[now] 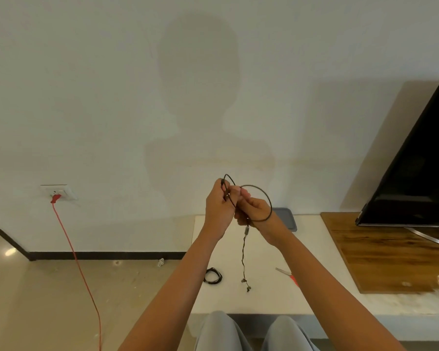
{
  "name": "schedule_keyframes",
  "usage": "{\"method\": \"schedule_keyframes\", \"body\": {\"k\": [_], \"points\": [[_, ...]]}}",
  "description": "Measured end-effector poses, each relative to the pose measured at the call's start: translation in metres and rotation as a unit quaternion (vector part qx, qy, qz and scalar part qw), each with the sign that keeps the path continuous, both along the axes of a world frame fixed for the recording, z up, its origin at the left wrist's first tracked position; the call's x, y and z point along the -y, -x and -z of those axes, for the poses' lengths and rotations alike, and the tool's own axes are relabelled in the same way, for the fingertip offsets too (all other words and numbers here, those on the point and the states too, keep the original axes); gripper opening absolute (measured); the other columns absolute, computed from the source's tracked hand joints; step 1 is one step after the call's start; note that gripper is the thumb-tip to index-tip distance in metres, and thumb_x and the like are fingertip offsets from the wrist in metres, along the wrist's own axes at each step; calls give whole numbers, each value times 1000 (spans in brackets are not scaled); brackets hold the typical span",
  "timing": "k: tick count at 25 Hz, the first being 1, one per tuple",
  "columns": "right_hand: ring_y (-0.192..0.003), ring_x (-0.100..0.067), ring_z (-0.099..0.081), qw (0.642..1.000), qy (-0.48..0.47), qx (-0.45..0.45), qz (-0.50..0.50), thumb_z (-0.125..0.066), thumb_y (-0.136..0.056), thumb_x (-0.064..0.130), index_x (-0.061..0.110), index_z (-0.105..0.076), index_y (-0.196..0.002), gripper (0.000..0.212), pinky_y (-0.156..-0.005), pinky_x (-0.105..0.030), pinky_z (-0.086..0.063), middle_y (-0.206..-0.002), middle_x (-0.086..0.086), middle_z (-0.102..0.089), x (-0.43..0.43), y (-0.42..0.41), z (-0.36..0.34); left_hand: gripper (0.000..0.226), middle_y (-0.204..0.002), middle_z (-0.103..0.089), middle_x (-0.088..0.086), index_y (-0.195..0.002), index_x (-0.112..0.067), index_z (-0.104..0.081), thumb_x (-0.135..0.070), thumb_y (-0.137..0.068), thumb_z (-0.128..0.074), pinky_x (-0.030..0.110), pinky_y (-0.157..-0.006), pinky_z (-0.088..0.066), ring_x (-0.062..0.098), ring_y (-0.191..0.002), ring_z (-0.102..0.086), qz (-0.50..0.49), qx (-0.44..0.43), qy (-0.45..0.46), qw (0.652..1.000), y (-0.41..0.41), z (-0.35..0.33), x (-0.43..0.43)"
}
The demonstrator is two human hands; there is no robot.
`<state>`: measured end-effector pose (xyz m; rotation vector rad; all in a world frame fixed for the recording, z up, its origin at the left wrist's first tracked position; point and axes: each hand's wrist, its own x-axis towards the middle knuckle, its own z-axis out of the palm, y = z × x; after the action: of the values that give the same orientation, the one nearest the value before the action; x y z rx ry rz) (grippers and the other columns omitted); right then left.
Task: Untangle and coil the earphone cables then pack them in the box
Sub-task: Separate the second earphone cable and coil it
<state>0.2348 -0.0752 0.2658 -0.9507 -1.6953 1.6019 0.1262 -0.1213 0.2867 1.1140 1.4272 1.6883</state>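
Both hands are raised above the white table [241,297], holding a black earphone cable [265,196]. My left hand [217,209] pinches a small loop of it at the top. My right hand [254,210] grips the strands just right of that, and a larger loop arcs over it. The cable's tail with the earbuds [245,281] hangs down toward the table. A second black cable lies coiled [212,275] on the table near its left edge. A grey box [287,219] sits at the back of the table, partly hidden by my right wrist.
Red-handled scissors [288,273] lie on the table to the right. A wooden board [390,254] carries a black TV [416,168] at far right. A red cord [79,264] runs from a wall socket [58,192] down over the floor at left. My knees sit below the table's front edge.
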Motion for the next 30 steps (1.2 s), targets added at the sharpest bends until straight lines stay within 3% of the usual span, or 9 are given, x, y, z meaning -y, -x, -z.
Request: {"method": "schedule_keyframes", "body": {"k": [3,8,12,16,18,20,25,30], "points": [[-81,-19,-63,998,-6,-22,-65,-47,-97,24,11,-63,-92,21,-84,-32,-51,-78,-3,-65,-1,-14,26,26,-83,-64,7,-76,-16,-45,-1,-97,-44,26,-68,-56,22,-73,-69,-30,79,-27,996,5,-21,-7],[-84,-22,-65,997,31,10,-70,-50,-96,15,1,-61,-99,17,-93,-39,-51,-82,-9,-67,2,-39,87,29,-82,-63,8,-74,-16,-37,0,-98,-42,29,-67,-57,18,-63,-64,-33,102,-76,991,17,-50,-15],[-91,-24,-68,998,34,52,-18,-55,-92,9,2,-58,-96,8,-90,-32,-52,-91,-16,-71,6,-50,116,28,-86,-64,8,-75,-17,-40,-2,-98,-44,31,-69,-57,20,-68,-66,-34,83,-79,993,21,-61,-13],[-85,-15,-67,979,-54,190,-50,-61,-86,12,15,-56,-85,6,-80,-23,-53,-89,-5,-71,9,-49,135,28,-85,-66,7,-75,-17,-37,-4,-98,-46,35,-73,-57,20,-70,-67,-26,84,-77,993,19,-63,-10],[-79,-11,-65,970,-59,227,-66,-62,-85,11,13,-55,-83,7,-70,-16,-52,-88,-5,-69,14,-53,147,28,-85,-66,6,-75,-17,-37,-4,-97,-46,35,-73,-57,20,-70,-67,-24,82,-85,993,19,-68,-9],[-79,-14,-68,973,-33,220,-52,-64,-82,9,8,-56,-82,8,-66,-18,-53,-86,-7,-71,21,-60,162,28,-85,-66,6,-75,-17,-37,-4,-97,-46,36,-73,-57,21,-71,-67,-23,76,-94,992,20,-74,-8],[-78,-33,-71,985,89,144,37,-71,-78,5,-2,-56,-91,21,-71,-37,-60,-80,-17,-73,32,-72,180,28,-85,-66,6,-74,-18,-38,-3,-97,-46,35,-73,-57,20,-71,-67,-34,70,-102,992,27,-83,-5],[-73,-28,-71,988,51,141,37,-69,-78,2,0,-55,-81,15,-69,-35,-59,-77,-15,-72,32,-72,176,28,-84,-66,5,-76,-17,-35,-3,-97,-46,32,-70,-58,20,-71,-68,-42,75,-108,990,34,-87,-5]]}}
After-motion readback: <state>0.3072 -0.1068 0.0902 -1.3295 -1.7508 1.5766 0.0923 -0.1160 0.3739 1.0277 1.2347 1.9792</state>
